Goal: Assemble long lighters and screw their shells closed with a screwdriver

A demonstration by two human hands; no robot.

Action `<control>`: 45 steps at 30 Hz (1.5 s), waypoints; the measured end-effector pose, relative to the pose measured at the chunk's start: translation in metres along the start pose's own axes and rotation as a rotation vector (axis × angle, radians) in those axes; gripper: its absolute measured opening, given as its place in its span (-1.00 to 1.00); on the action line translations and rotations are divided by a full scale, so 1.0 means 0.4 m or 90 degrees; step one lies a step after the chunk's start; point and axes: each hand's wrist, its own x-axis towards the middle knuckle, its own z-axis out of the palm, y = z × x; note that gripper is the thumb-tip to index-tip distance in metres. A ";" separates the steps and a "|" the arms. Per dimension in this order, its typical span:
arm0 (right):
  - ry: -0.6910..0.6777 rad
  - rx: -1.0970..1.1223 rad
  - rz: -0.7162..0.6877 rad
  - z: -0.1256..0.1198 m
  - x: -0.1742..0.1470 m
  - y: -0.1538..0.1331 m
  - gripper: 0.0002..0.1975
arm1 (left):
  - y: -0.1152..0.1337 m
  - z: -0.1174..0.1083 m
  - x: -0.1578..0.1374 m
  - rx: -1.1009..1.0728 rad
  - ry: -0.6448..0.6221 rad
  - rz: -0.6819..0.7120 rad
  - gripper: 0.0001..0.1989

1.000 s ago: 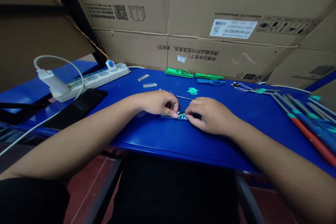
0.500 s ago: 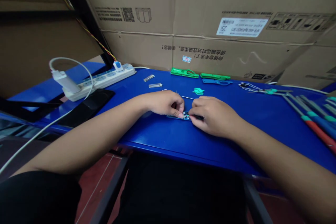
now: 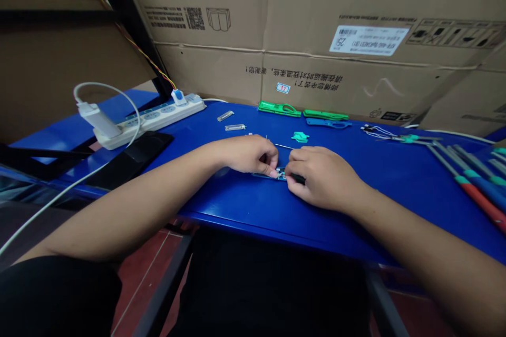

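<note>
Under the nearly closed grips of left hand (image 3: 253,154) and right hand (image 3: 322,175), a blue casing (image 3: 281,177) lies, long axis left-to-right; what they hold, I cannot tell.

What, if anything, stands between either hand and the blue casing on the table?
Nothing visible: the left hand and right hand are both at the blue casing. The thin metal rod lies beyond it.
</note>
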 end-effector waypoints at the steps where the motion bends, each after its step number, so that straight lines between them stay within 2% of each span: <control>1: 0.000 -0.001 0.001 0.000 0.000 0.000 -0.80 | 0.000 0.000 0.000 0.001 -0.002 -0.001 -0.79; 21: 0.002 0.086 0.012 0.002 0.002 0.013 -0.83 | 0.005 0.000 0.000 0.007 -0.003 -0.005 -0.81; 45: -0.017 0.046 0.006 0.000 0.008 0.007 -0.81 | 0.004 0.001 0.001 0.020 -0.001 0.001 -0.80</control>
